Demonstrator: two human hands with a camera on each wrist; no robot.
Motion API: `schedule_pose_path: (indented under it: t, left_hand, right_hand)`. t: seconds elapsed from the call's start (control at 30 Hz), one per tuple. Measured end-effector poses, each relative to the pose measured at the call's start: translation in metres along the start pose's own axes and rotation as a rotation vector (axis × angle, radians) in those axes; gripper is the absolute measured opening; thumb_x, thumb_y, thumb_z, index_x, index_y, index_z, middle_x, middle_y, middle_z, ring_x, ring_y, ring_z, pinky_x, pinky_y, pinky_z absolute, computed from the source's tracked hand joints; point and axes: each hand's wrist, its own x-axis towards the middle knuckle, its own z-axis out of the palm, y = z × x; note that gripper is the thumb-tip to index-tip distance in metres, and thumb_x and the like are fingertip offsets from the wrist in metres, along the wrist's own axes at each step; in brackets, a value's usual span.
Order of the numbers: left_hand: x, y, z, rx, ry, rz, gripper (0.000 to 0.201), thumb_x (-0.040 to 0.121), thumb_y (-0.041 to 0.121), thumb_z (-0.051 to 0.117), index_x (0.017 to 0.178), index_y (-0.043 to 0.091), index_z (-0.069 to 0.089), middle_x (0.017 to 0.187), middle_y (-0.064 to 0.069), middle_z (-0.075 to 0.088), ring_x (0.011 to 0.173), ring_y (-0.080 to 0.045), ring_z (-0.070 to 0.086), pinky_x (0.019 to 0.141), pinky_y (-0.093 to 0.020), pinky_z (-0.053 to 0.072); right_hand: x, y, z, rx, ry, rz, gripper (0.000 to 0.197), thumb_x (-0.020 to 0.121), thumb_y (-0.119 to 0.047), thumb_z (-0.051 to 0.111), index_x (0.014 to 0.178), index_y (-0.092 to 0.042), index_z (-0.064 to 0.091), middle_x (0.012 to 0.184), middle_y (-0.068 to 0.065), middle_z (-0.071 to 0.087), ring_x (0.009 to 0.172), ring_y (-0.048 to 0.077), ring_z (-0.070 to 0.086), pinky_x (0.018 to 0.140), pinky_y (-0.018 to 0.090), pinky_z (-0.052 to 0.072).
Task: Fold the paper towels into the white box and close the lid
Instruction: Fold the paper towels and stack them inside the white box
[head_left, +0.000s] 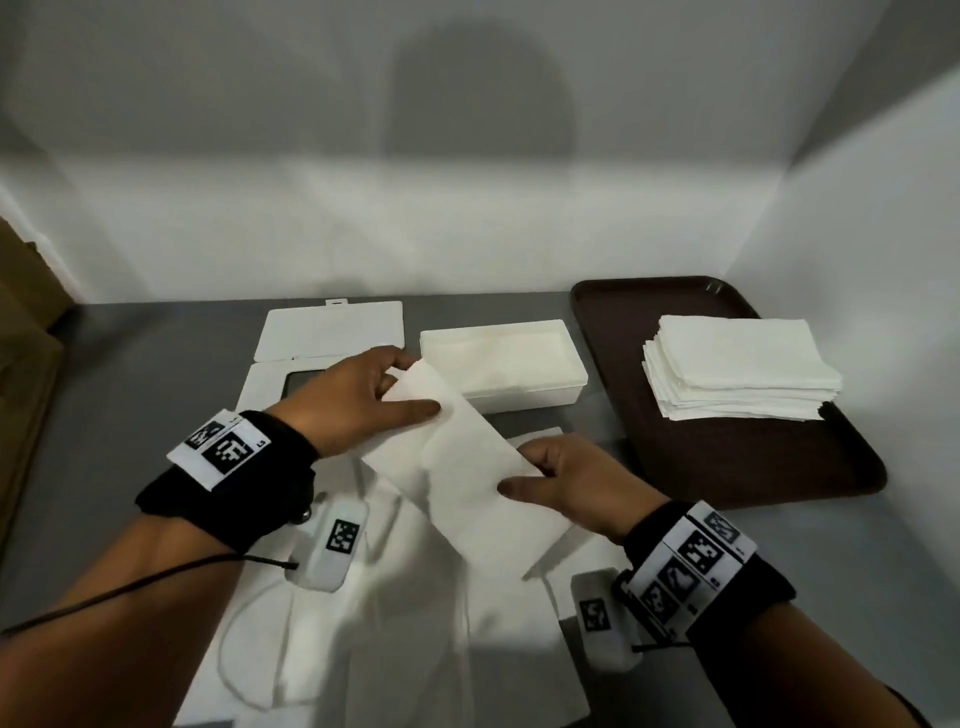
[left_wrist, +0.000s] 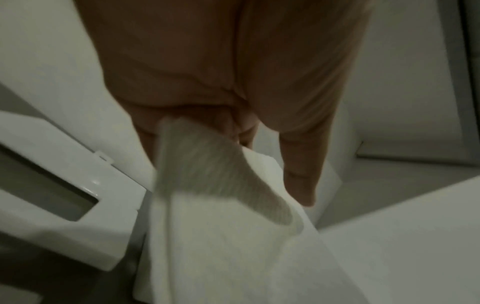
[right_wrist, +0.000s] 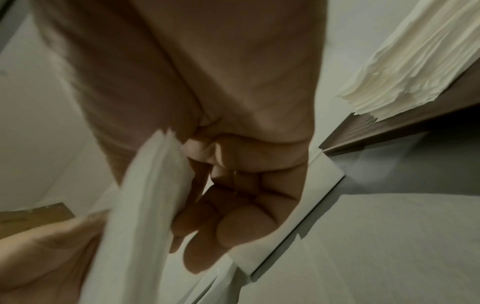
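We're mid-fold: left hand (head_left: 358, 397) and right hand (head_left: 574, 483) pinching one paper towel (head_left: 467, 467); next, lowering it into the white box (head_left: 501, 364).

I see a soft, matt paper towel (head_left: 467, 467), lightly textured. The box (head_left: 524, 387) and lid (head_left: 265, 384) look like smooth white plastic, the lid slightly glossy at its edges. The tray (head_left: 737, 462) is dark brown plastic with a dull sheen. The grey surface (head_left: 145, 364) looks matt.

Left hand (head_left: 363, 400) – right hand (head_left: 576, 483) – pinching.
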Motion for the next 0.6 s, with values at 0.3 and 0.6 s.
schedule_pose_path:
  t: [0.3, 0.6]
  left_hand:
    - [0.04, -0.001, 0.017, -0.282, 0.167, -0.003, 0.014, 0.089, 0.014, 0.065, 0.102, 0.017, 0.066, 0.092, 0.006, 0.075, 0.081, -0.011, 0.071, 0.068, -0.024, 0.054]
    - [0.094, -0.012, 0.029, -0.343, 0.358, -0.154, 0.047, 0.071, 0.029, 0.07, 0.114, 0.025, 0.051, 0.1, -0.008, 0.072, 0.091, -0.032, 0.068, 0.076, -0.044, 0.052]
  right_hand:
    - [0.035, 0.017, -0.052, 0.47, 0.046, 0.081, 0.028, 0.085, -0.009, 0.069, 0.113, -0.009, 0.067, 0.109, 0.008, 0.073, 0.097, 0.025, 0.071, 0.082, 0.04, 0.057]
    - [0.087, 0.026, -0.08, 0.456, 0.365, 0.086, 0.013, 0.093, -0.011, 0.062, 0.105, -0.004, 0.061, 0.097, 0.014, 0.07, 0.054, 0.018, 0.066, 0.047, 0.023, 0.046]
